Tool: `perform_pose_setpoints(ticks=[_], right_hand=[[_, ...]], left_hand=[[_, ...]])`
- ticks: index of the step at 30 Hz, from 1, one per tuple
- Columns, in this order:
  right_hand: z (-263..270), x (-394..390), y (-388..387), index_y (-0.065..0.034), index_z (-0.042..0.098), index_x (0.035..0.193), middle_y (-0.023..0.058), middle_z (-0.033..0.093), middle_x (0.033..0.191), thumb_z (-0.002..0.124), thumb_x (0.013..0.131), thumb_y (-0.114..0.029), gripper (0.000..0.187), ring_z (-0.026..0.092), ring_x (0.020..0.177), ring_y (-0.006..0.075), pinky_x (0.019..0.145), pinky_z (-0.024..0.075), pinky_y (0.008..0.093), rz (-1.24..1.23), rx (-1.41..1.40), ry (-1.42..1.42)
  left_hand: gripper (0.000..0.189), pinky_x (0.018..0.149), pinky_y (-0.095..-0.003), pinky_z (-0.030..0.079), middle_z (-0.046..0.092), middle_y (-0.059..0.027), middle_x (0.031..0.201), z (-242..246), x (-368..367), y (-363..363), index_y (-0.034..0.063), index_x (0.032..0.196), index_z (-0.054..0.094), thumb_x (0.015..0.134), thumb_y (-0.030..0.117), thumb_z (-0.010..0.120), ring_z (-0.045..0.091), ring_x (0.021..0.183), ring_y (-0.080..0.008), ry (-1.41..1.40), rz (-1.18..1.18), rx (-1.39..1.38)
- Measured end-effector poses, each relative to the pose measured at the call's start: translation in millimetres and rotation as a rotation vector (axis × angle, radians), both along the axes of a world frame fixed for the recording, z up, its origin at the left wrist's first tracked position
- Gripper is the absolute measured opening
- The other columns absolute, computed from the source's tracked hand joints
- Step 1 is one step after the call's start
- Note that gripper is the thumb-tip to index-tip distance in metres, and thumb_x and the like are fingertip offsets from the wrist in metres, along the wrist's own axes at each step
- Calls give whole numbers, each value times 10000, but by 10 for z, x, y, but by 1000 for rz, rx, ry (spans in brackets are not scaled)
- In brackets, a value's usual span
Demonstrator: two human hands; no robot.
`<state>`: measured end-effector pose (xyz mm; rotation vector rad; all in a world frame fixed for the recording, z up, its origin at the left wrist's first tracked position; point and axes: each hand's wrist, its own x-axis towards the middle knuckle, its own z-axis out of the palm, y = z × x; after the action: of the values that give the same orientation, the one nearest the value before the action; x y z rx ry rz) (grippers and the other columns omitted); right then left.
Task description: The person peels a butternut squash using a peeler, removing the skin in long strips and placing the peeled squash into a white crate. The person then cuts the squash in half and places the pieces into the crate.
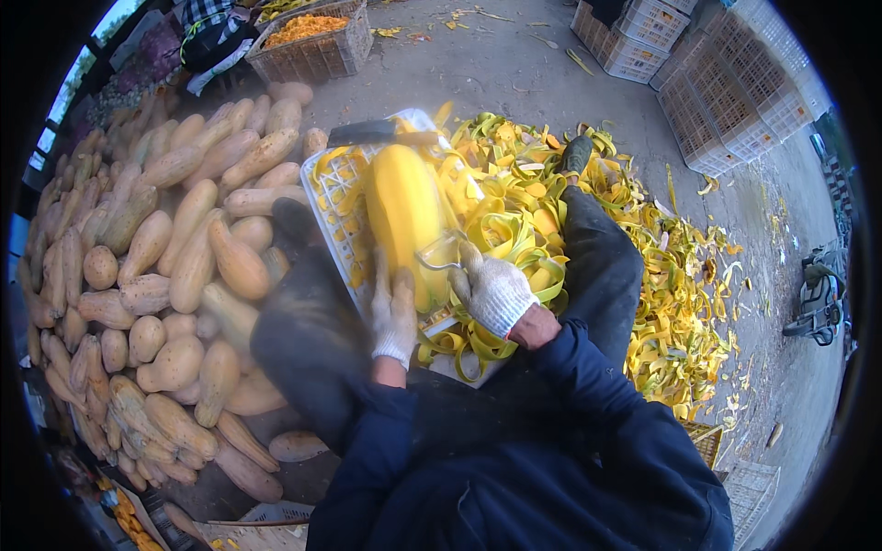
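Note:
A long pumpkin, mostly pared to bright yellow flesh, lies lengthwise before me on an upturned white plastic crate. My left hand, in a knitted glove, rests against its near left end with the fingers stretched along it. In my gloved right hand is a peeler with a wire-like metal frame, its head at the pumpkin's right side near the close end. Across the crate's far end lies a broad-bladed knife with a wooden handle.
Unpeeled tan pumpkins are heaped on my left. Yellow-green peelings pile up on the right, around my leg. Stacked plastic crates stand at the far right. A crate of orange shreds sits at the back, beside a person.

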<state>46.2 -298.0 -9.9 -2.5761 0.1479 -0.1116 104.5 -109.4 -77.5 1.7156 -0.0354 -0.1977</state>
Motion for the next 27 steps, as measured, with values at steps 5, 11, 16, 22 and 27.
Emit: perform_pose_setpoints(ticks=[5, 11, 16, 22, 27], right_hand=[[128, 1693, -425, 11, 787, 1072, 239, 789, 939, 537, 1051, -312, 409, 759, 888, 461, 847, 591, 531, 89, -72, 95], [-128, 1344, -64, 54, 725, 1089, 281, 780, 973, 522, 1072, -326, 432, 765, 919, 452, 861, 596, 536, 29, -152, 152], [-249, 641, 219, 85, 643, 1238, 264, 760, 894, 526, 1089, -346, 471, 771, 833, 410, 777, 619, 498, -117, -127, 111], [-309, -476, 676, 148, 527, 1414, 303, 732, 929, 580, 1066, -304, 573, 747, 729, 435, 658, 608, 524, -37, -131, 113], [9, -1116, 613, 42, 548, 1464, 283, 764, 989, 652, 1017, -361, 611, 761, 920, 459, 888, 602, 551, 221, 14, 598]], left_hand=[[610, 1266, -378, 349, 384, -194, 1749, 6, -20, 50, 40, 1687, 403, 1133, 235, 567, 433, 1553, -289, -71, 19, 189], [612, 1259, -368, 354, 428, -192, 1729, -38, -40, -1, 27, 1677, 410, 1132, 256, 567, 457, 1550, -308, -114, 48, 26], [645, 1282, -356, 319, 344, -172, 1777, -102, 19, 11, 33, 1696, 375, 1132, 277, 571, 379, 1601, -279, 0, -16, -79], [645, 1229, -359, 403, 416, -182, 1716, -198, 64, -4, 11, 1680, 409, 1109, 233, 611, 471, 1494, -243, 25, 36, -330], [811, 1224, -350, 406, 458, -155, 1693, -97, 39, 99, -26, 1705, 321, 1038, 223, 710, 501, 1477, -242, 164, 4, -537]])
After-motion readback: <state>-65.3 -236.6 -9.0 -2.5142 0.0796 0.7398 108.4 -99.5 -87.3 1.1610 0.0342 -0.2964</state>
